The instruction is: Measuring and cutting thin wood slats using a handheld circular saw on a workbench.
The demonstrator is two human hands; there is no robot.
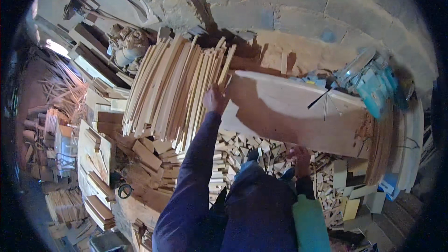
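My left hand point(214, 99) reaches forward to the right side of a thick row of long, thin wooden strips point(172, 84). Its fingers are closed around one pale strip point(228, 61) at that edge, beside the left end of a wide, pale board point(303, 112). Lower and to the right, my right hand point(301, 158) is by the board's near edge with its fingers curled; whatever they may hold is too small to make out. Below it lies a heap of small wooden offcuts point(266, 151). A shadow falls across the board.
A block wall point(298, 4) rises behind. Teal and clear plastic bags point(378, 84) sit at the board's far right corner. Stacked boards point(98, 158) and a dark handwheel point(125, 191) are at left. Scrap blocks point(352, 207) lie at lower right.
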